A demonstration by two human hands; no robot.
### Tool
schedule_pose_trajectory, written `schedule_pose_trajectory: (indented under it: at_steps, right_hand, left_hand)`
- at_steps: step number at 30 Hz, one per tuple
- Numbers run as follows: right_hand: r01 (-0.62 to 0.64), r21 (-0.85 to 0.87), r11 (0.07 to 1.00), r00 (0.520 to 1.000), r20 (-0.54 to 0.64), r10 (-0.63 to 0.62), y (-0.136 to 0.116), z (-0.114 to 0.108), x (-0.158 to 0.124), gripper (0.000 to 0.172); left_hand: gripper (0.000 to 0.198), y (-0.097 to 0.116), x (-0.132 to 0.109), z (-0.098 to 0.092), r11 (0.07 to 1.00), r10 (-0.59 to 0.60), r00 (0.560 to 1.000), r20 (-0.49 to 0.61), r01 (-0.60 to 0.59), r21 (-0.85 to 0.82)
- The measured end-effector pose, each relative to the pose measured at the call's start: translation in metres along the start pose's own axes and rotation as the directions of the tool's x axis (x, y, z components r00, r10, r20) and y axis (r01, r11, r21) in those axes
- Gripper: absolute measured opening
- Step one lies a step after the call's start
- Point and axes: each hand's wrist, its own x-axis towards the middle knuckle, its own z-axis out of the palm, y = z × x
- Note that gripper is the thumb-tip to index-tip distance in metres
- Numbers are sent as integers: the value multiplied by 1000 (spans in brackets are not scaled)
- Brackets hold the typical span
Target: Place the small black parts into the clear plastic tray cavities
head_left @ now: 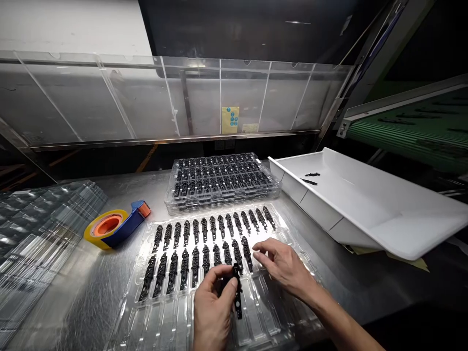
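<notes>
The left hand (212,307) pinched a black part (237,292) between thumb and fingers, low over the clear tray (146,292). The right hand (283,265), fingers spread and holding nothing, rested on the tray's second row.

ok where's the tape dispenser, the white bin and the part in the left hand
tape dispenser (116,227), head view, on its blue body
white bin (369,204), head view, on its bare floor
black part (237,292), head view, on its middle, held in the left hand (212,312)
</notes>
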Motion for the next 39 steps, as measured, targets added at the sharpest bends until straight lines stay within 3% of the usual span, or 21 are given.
schedule_pose_trajectory:
  at_steps: [4, 7, 9, 13, 18, 22, 25, 28, 34, 39]
  right_hand:
    - [4, 241, 971, 993, 117, -33, -12, -7, -11, 22]
    - [-10, 293, 956, 990, 139, -32, -12, -13, -15, 15]
    - [-35, 252, 967, 997, 74, 17, -7, -20, -13, 19]
    - [-118, 65, 991, 991, -48, 122, 3, -34, 1, 25]
    - [-155, -89, 984, 985, 56, 161, 5, -27, 38, 16]
    - [-164, -179, 970, 982, 65, 178, 10, -11, 54, 29]
    - [-138, -209, 968, 986, 61, 153, 15, -6, 46, 35]
    - [-61, -220, 974, 993, 90, 82, 20, -5, 34, 23]
    - [28, -158, 987, 997, 72, -16, 20, -6, 7, 22]
    - [-62, 175, 983, 997, 65, 51, 1, 3, -40, 24]
  left_hand:
    - [29, -4, 8, 18, 1000, 21, 991, 130, -23, 17]
    - [30, -8, 10, 24, 996, 27, 982, 187, -41, 76]
    - [37, -9, 11, 21, 999, 0, 992, 129, -7, 51]
    - [50, -4, 10, 5, 974, -64, 997, 35, 70, -216]
    - [51, 3, 4, -10, 953, -84, 996, 28, 88, -290]
    - [50, 1, -3, -12, 941, -72, 997, -2, 68, -332]
    - [50, -1, -6, -12, 939, -52, 999, -6, 47, -341]
    - [48, -1, -4, -9, 940, -14, 1000, -16, 8, -341]
    - [45, 7, 7, 12, 901, -14, 1000, 15, 19, -433]
    - [47, 2, 10, 35, 844, -76, 995, 64, 99, -527]
